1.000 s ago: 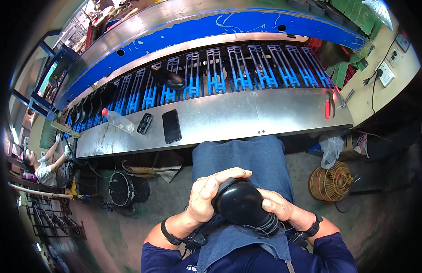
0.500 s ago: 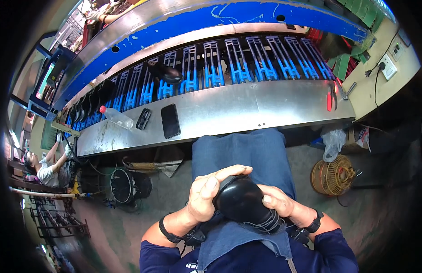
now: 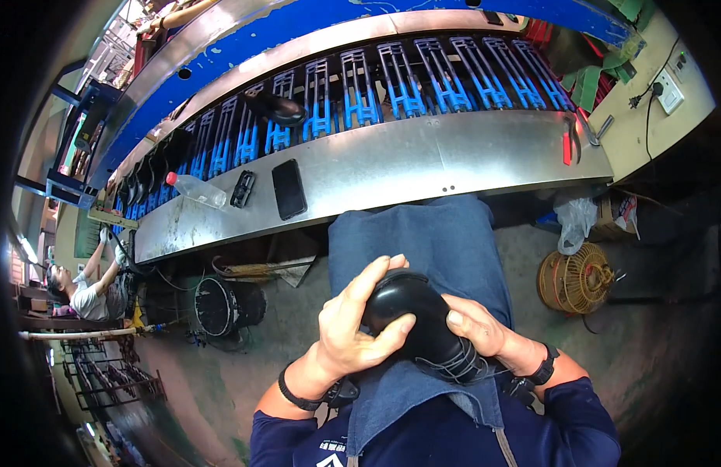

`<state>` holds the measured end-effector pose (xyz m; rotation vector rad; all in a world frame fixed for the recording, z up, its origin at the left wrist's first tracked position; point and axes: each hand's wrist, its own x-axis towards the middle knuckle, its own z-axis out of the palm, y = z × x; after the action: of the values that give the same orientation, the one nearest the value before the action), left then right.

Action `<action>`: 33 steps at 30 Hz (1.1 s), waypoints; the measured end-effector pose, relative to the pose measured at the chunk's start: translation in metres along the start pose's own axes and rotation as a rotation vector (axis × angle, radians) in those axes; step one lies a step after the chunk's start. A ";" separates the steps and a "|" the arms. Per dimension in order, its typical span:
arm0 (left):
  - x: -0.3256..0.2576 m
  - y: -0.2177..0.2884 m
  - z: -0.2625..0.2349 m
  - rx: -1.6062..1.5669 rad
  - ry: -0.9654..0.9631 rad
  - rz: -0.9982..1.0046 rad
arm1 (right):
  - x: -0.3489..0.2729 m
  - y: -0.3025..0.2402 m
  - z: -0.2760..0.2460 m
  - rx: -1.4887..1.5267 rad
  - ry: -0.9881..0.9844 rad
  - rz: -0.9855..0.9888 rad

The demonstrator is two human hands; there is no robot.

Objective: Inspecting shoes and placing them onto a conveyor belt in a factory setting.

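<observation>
A glossy black lace-up shoe (image 3: pixel 399 297) is held over my lap, its rounded toe pointing away from me and its loose laces toward my body. My left hand (image 3: pixel 349 325) wraps the left side of the toe, the thumb lying across the top and the fingers along the front edge. From the right, my right hand (image 3: pixel 485 333) grips the shoe's side near the laces, its thumb against the upper. The fingertips beneath the shoe are hidden. A blue apron (image 3: pixel 419 241) covers my legs under it.
Ahead runs a metal ledge (image 3: pixel 376 167) holding a bottle (image 3: pixel 198 190), a phone (image 3: pixel 289 189), a small black object (image 3: pixel 242 189) and red-handled pliers (image 3: pixel 570 144). Behind it, a blue-and-black slatted conveyor (image 3: pixel 360 89) carries black shoes. A bucket (image 3: pixel 217 307), wicker basket (image 3: pixel 572 282) and co-worker (image 3: pixel 88 292) flank me.
My left thumb has come down across the top of the toe, and the left fingers have shifted along its front. My right hand keeps its hold. The whole view has tilted slightly downward.
</observation>
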<state>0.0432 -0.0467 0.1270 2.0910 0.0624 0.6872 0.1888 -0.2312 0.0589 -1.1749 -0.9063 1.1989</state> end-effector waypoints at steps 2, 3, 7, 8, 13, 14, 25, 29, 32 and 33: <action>0.002 -0.007 0.005 0.061 0.042 0.061 | -0.001 0.000 0.001 0.012 0.026 0.027; 0.002 -0.009 0.006 0.058 0.039 0.060 | -0.002 0.001 0.000 0.008 0.041 0.029; 0.001 -0.013 0.014 0.080 0.049 0.019 | -0.005 0.004 -0.004 0.086 0.049 0.067; 0.001 -0.012 0.017 0.092 0.052 -0.051 | -0.006 0.003 -0.006 0.136 0.034 0.074; 0.010 -0.009 0.028 -0.223 -0.034 -0.095 | -0.009 -0.009 -0.018 0.298 0.069 0.080; 0.015 -0.010 0.030 -0.187 -0.007 -0.095 | -0.009 -0.012 -0.020 0.476 0.099 0.129; 0.030 -0.022 0.027 -0.165 -0.105 -0.079 | -0.004 -0.002 -0.018 1.189 0.148 0.180; 0.031 -0.012 0.031 -0.015 -0.017 -0.004 | -0.002 0.004 -0.018 1.190 0.188 0.171; 0.027 -0.002 0.027 0.010 -0.126 -0.149 | -0.001 0.005 -0.017 1.229 0.129 0.121; 0.026 0.000 0.026 0.024 -0.155 -0.184 | -0.001 0.004 -0.016 1.200 0.143 0.128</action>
<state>0.0781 -0.0584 0.1281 2.1235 0.1748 0.4138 0.2034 -0.2357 0.0522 -0.3143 0.0868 1.3976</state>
